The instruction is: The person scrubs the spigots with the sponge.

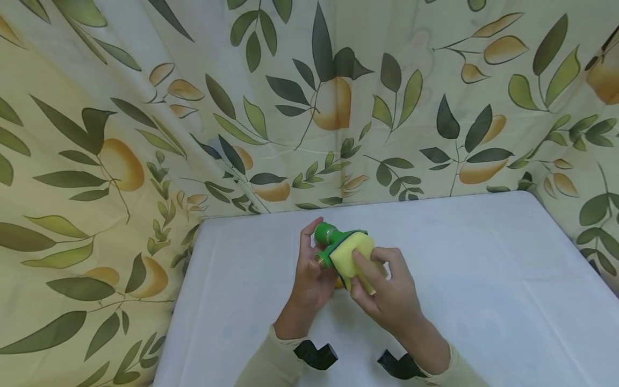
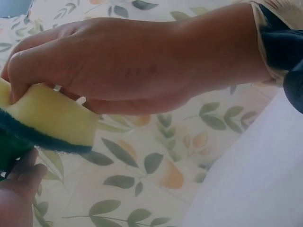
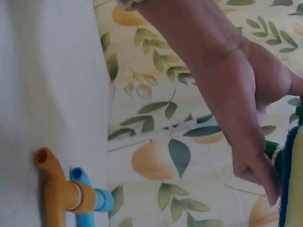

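My left hand [image 1: 308, 277] holds a green plastic tap [image 1: 326, 234] upright above the table, fingers and thumb around its body. A yellow sponge [image 1: 347, 253] with a dark green scouring side is in my right hand [image 1: 394, 295], thumb and fingertips pinching it. The sponge's scouring side lies against the tap and covers part of it. In the left wrist view, a fingertip dents the yellow foam [image 2: 61, 113]. The right wrist view shows the sponge's edge [image 3: 296, 184] beside the left hand [image 3: 251, 156].
An orange tap [image 3: 57, 198] and a blue tap [image 3: 105, 200] lie on the white-covered table [image 1: 483, 279], below the hands. A leaf-and-fruit patterned curtain [image 1: 338, 161] hangs behind and to the sides. Black camera straps [image 1: 316, 355] circle both wrists.
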Demonstrator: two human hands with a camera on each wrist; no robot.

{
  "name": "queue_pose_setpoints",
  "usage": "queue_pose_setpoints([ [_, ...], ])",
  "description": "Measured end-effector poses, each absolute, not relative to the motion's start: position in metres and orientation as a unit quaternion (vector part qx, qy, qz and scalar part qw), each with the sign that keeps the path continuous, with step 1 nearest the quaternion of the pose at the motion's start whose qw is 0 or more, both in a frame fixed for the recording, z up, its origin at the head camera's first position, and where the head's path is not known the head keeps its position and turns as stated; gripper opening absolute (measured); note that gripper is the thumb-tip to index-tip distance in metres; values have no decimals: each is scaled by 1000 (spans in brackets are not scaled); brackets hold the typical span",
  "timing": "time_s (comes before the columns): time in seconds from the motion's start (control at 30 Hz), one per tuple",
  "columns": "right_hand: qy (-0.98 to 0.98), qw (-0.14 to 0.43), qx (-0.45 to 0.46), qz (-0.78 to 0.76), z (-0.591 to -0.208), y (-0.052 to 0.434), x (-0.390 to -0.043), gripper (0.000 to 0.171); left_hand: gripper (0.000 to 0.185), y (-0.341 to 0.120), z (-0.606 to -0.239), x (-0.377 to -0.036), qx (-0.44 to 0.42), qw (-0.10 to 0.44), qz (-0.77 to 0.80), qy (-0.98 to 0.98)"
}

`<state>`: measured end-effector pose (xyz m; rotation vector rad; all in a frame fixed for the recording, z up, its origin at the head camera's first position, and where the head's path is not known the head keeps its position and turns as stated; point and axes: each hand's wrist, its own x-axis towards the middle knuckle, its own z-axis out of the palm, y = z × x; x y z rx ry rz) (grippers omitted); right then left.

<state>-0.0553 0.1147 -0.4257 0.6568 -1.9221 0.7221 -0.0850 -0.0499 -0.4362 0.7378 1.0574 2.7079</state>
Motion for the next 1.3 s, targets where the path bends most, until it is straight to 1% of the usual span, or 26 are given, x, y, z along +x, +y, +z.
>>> queue_pose_setpoints([
  [0.1, -774, 466, 278, 325, -429, 109, -50, 37, 106, -50, -439, -84, 251, 67, 893, 366],
  [0.27, -779, 434, 224, 394, -432, 100, -45, 47, 105, -48, -441, -84, 260, 73, 888, 372],
  [0.33, -780, 421, 224, 405, -432, 99, -43, 49, 105, -48, -442, -85, 265, 69, 887, 373],
  [0.43, -776, 403, 254, 414, -431, 100, -40, 48, 110, -49, -441, -87, 282, 43, 876, 389],
  [0.5, -780, 383, 261, 421, -431, 103, -40, 42, 115, -49, -442, -89, 301, 17, 857, 417],
  [0.57, -793, 356, 248, 428, -430, 107, -41, 39, 118, -50, -441, -90, 317, -7, 827, 464],
  [0.63, -809, 323, 227, 435, -428, 110, -42, 42, 120, -51, -438, -90, 324, -16, 800, 504],
  [0.7, -819, 297, 220, 439, -426, 113, -43, 47, 110, -53, -434, -89, 317, -19, 772, 551],
  [0.77, -822, 288, 225, 436, -425, 116, -44, 47, 89, -57, -429, -88, 301, -8, 755, 583],
  [0.83, -822, 291, 235, 429, -423, 117, -45, 46, 68, -63, -424, -88, 286, -2, 735, 614],
  [0.87, -823, 295, 239, 422, -422, 118, -46, 45, 61, -66, -422, -87, 279, -4, 725, 630],
  [0.9, -824, 299, 240, 417, -421, 119, -47, 44, 60, -68, -421, -87, 277, 0, 722, 634],
  [1.0, -830, 306, 233, 404, -415, 123, -51, 45, 65, -74, -420, -89, 291, 4, 715, 636],
  [1.1, -836, 310, 229, 391, -409, 128, -54, 47, 77, -76, -423, -93, 314, 7, 720, 619],
  [1.17, -835, 313, 246, 379, -406, 133, -56, 42, 84, -78, -426, -94, 316, 3, 726, 610],
  [1.23, -827, 322, 281, 364, -404, 138, -58, 33, 82, -79, -428, -94, 321, -9, 726, 608],
  [1.3, -816, 335, 315, 351, -404, 143, -61, 32, 77, -81, -429, -94, 325, -11, 729, 602],
])
